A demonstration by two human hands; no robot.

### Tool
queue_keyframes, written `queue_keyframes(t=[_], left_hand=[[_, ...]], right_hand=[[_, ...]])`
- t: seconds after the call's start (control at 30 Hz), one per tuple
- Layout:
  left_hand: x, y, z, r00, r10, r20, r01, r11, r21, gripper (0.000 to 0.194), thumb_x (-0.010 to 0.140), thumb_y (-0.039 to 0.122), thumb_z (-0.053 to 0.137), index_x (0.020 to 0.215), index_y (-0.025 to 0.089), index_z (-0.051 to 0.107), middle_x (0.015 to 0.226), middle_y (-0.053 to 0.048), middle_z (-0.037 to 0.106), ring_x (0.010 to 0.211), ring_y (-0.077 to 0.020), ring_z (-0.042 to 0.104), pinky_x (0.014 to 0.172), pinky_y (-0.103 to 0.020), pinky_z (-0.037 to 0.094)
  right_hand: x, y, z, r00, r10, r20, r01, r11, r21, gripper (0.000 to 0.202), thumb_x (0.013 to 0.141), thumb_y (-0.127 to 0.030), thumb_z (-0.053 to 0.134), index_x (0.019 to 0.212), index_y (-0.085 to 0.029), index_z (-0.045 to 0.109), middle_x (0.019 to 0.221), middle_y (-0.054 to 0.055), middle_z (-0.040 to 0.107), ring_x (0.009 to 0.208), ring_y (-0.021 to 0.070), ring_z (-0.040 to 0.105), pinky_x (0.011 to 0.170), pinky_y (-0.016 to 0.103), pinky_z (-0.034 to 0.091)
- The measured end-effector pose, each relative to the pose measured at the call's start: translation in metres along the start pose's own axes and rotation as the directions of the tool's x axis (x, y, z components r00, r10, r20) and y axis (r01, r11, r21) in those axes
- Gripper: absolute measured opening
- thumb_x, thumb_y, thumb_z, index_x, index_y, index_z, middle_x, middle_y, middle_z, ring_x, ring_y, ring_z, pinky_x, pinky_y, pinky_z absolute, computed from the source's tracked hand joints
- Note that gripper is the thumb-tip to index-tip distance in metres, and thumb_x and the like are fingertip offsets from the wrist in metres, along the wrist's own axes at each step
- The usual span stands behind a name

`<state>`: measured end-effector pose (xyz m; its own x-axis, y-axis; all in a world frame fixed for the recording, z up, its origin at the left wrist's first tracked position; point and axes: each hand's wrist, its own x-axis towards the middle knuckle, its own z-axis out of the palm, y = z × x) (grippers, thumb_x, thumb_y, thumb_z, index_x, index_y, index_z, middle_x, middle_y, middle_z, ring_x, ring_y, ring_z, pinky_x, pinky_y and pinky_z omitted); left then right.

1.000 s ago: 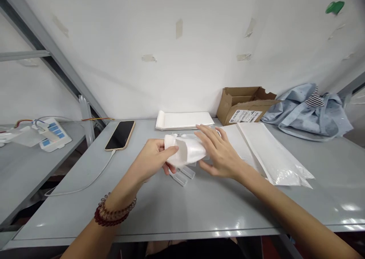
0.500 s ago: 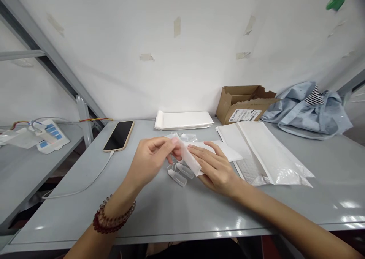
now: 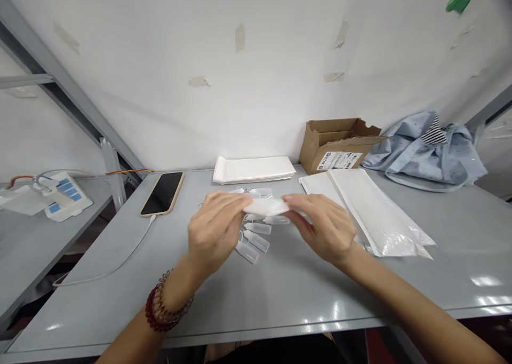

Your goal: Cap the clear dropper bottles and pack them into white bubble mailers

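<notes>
A small white padded mailer [image 3: 266, 207] is held up edge-on above the table between my hands and looks slightly blurred. My left hand [image 3: 216, 225] pinches its left end, and my right hand [image 3: 322, 225] grips its right end, thumb beneath and fingers on top. Under and in front of the mailer lie several small clear plastic dropper bottles [image 3: 257, 240] with thin nozzles. Part of that group is hidden by the mailer and my hands. On my left wrist are beaded bracelets [image 3: 166, 305].
Flat white mailers [image 3: 254, 170] lie stacked at the back. Larger bubble mailers [image 3: 372, 212] lie to the right, before an open cardboard box [image 3: 340, 145] and a pale blue cloth bag [image 3: 420, 153]. A phone [image 3: 162, 193] on a charging cable [image 3: 132, 255] lies left, near a power strip [image 3: 69, 196].
My left hand was at the mailer's flap while my right hand lay flat on it. Now the mailer is lifted and turned edge-on, gripped at both ends, and more bottles show.
</notes>
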<state>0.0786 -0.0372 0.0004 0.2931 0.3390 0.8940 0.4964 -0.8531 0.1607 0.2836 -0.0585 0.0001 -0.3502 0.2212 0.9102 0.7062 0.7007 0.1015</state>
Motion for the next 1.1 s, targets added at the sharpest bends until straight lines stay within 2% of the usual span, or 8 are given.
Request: queue_keyframes(t=[0.1,0.2,0.3,0.43,0.63,0.97,1.03,1.1], left_hand=[[0.004,0.007,-0.007,0.96,-0.219,-0.171,0.224,0.975,0.005,0.018,0.079,0.005,0.064,0.089,0.018,0.071,0.078,0.0,0.074,0.07,-0.0147,0.067,0.066,-0.025,0.052],[0.007,0.008,-0.012,0.817,-0.54,-0.203,0.513,0.841,-0.175,0.008,0.078,0.015,0.069,0.084,0.019,0.073,0.073,0.002,0.072,0.064,-0.0126,0.063,0.06,-0.023,0.05],[0.008,0.005,-0.011,0.654,-0.753,0.069,0.693,0.56,-0.454,0.007,0.076,0.023,0.071,0.081,0.019,0.074,0.071,0.002,0.071,0.066,-0.014,0.063,0.061,-0.023,0.051],[0.008,0.004,-0.005,0.512,-0.712,0.48,0.812,0.218,-0.542,0.01,0.076,0.027,0.071,0.081,0.018,0.074,0.07,0.0,0.07,0.069,-0.0165,0.063,0.065,-0.027,0.052],[0.005,0.008,0.0,0.523,-0.581,0.624,0.852,0.33,-0.407,0.021,0.077,0.036,0.068,0.068,0.017,0.071,0.062,-0.001,0.063,0.06,-0.0153,0.057,0.056,-0.027,0.047],[0.005,0.01,-0.004,0.571,-0.475,0.669,0.812,0.21,-0.545,0.017,0.079,0.031,0.068,0.072,0.016,0.071,0.066,0.0,0.063,0.065,-0.0137,0.055,0.061,-0.026,0.046],[0.005,0.011,-0.002,0.554,-0.518,0.652,0.81,0.157,-0.565,0.015,0.081,0.031,0.066,0.081,0.017,0.072,0.073,-0.001,0.066,0.067,-0.0136,0.057,0.062,-0.025,0.047],[0.004,0.01,0.0,0.507,-0.59,0.628,0.83,0.137,-0.541,0.021,0.083,0.032,0.064,0.096,0.018,0.071,0.083,-0.003,0.07,0.072,-0.015,0.061,0.063,-0.025,0.049]], right_hand=[[0.003,0.004,-0.002,0.991,0.028,-0.13,-0.052,0.98,-0.19,0.045,0.077,-0.012,0.07,0.118,-0.016,0.05,0.105,0.014,0.069,0.099,0.0225,0.066,0.077,0.034,0.055],[0.005,0.0,-0.003,0.991,0.036,-0.128,-0.08,0.93,-0.358,0.059,0.081,-0.032,0.068,0.132,-0.018,0.041,0.135,0.018,0.051,0.126,0.0299,0.049,0.101,0.05,0.04],[0.005,-0.008,-0.003,0.995,0.023,0.097,0.014,0.932,-0.361,0.067,0.085,-0.044,0.059,0.14,-0.014,0.032,0.142,0.021,0.043,0.134,0.0309,0.039,0.11,0.054,0.023],[0.004,-0.015,-0.003,0.904,0.062,0.424,0.023,0.981,-0.194,0.078,0.083,-0.054,0.057,0.142,-0.012,0.03,0.145,0.026,0.035,0.138,0.0389,0.025,0.105,0.062,0.022],[0.011,-0.017,-0.002,0.766,0.141,0.628,-0.166,0.986,-0.02,0.085,0.073,-0.045,0.068,0.143,-0.022,0.026,0.147,0.023,0.026,0.127,0.04,0.037,0.087,0.054,0.044],[0.045,-0.033,-0.015,0.75,0.106,0.653,-0.053,0.993,-0.101,0.049,0.068,-0.028,0.06,0.114,-0.016,0.047,0.144,0.02,0.027,0.095,0.0306,0.048,0.067,0.042,0.048],[0.055,-0.023,-0.015,0.703,0.124,0.701,-0.076,0.992,-0.099,0.05,0.068,-0.034,0.06,0.113,-0.014,0.047,0.137,0.021,0.034,0.099,0.0323,0.048,0.069,0.043,0.049],[0.061,0.0,-0.014,0.592,0.203,0.78,-0.164,0.978,-0.13,0.052,0.069,-0.039,0.059,0.113,-0.014,0.048,0.125,0.019,0.043,0.1,0.0323,0.05,0.073,0.043,0.049]])
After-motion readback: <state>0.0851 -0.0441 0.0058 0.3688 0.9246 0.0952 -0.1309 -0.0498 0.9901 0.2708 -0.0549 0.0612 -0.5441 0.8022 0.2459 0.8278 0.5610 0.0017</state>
